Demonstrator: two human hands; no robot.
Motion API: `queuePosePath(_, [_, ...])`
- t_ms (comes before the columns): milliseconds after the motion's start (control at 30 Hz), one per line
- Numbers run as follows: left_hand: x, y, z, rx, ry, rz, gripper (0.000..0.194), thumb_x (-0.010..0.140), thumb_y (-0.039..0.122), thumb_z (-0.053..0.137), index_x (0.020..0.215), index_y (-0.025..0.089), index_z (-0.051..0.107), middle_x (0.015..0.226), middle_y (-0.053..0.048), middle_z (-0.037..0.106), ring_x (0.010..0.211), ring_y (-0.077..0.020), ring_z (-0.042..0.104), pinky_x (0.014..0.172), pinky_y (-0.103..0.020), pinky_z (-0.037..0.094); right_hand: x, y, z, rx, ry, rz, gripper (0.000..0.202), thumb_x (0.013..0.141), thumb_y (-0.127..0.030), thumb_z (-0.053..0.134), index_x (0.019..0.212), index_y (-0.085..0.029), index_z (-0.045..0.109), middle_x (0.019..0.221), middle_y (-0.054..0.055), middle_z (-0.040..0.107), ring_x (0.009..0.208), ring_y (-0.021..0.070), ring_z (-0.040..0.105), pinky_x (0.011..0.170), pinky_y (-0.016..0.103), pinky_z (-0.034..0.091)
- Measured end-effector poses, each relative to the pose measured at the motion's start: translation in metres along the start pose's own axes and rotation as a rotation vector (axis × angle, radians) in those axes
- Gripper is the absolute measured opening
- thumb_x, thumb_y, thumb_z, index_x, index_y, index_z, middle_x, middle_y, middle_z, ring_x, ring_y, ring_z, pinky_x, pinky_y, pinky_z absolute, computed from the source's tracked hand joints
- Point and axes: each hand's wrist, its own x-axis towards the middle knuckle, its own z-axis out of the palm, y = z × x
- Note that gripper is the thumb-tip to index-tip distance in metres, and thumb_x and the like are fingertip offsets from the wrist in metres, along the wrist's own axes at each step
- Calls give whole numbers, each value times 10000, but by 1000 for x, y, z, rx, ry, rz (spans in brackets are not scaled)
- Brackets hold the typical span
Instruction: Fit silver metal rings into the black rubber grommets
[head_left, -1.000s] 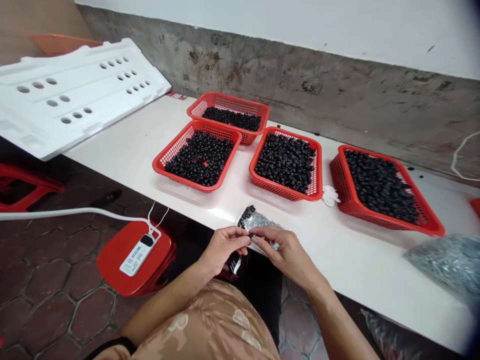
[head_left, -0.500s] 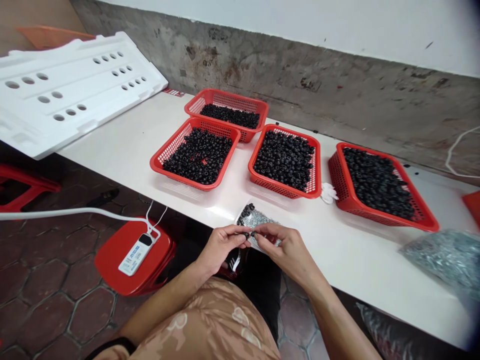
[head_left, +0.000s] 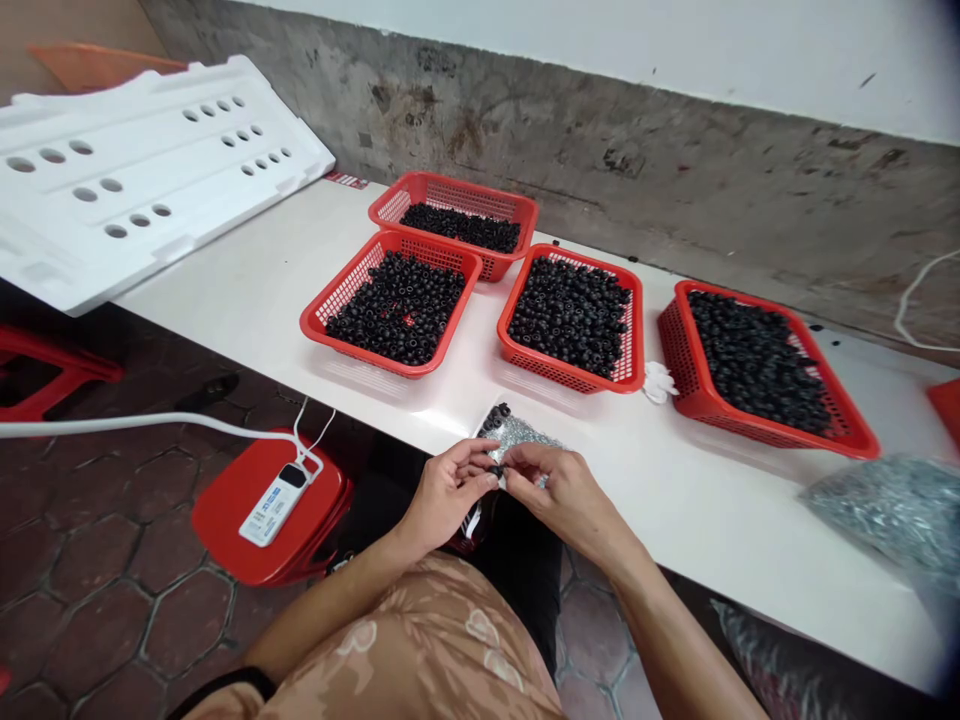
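Near the table's front edge, my left hand (head_left: 450, 492) pinches a small black ring part (head_left: 496, 470) between thumb and fingers. My right hand (head_left: 553, 487) meets it from the right, its thumb and fingertips closed at the same part; whether they hold a separate small piece is hidden. Just behind both hands lies a shallow tray of small shiny metal pieces (head_left: 517, 432), partly covered by my fingers. A few black parts (head_left: 495, 417) sit at that tray's left end.
Four red baskets of black parts, including the front-left one (head_left: 319, 328), stand on the white table (head_left: 240, 270). A foam board (head_left: 150, 130) lies left, a bag of metal pieces (head_left: 892, 510) right. A power strip (head_left: 274, 505) rests on a red stool (head_left: 225, 500).
My hands have come closer together at the black part, and the fingers of my left hand have spread a little. The whole view has shifted slightly.
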Motion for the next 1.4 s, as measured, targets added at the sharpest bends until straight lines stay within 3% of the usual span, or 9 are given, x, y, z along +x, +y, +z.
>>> queuePosePath(267, [-1,2,0,45,-29,29,355,813,203,671,1168,198,668,977,-51,675,848,-165,641,710,-238,548,2,0,-3,38,-97,-1,148,816,-219,465,740,-195,590,611,-36,481,575,121,406,549,235,311])
queuePosePath(433, [-4,4,1,160,34,90,333,843,202,634,1175,216,662,1011,-57,687,900,-192,654,733,-257,559,-1,-3,3,-82,5,-80,127,833,-198,452,765,-193,560,676,-7,540,610,137,466,608,256,335])
queuePosePath(567, [-7,7,2,285,76,130,337,876,196,588,1205,236,654,1058,-57,687,954,-210,666,759,-267,569,-1,-4,6,-51,20,-69,124,843,-196,440,762,-204,534,684,-8,541,618,139,472,614,256,341])
queuePosePath(900, [-4,5,2,273,23,196,326,889,183,568,1211,184,624,1051,-60,696,980,-199,674,830,-293,579,1,4,10,199,9,10,113,844,-237,467,776,-197,548,644,-38,509,603,124,447,584,241,345])
queuePosePath(1133, [-2,3,1,245,20,192,317,884,181,574,1197,175,622,1025,-64,696,953,-191,680,794,-268,580,-1,2,9,138,39,-13,117,835,-218,464,759,-196,549,645,-36,507,609,126,449,592,245,346])
queuePosePath(1400, [-3,4,1,368,85,248,325,893,173,563,1211,206,622,1038,-55,699,998,-202,681,835,-293,588,0,0,8,79,79,-18,124,837,-218,476,772,-188,578,644,-32,528,601,127,472,594,247,359])
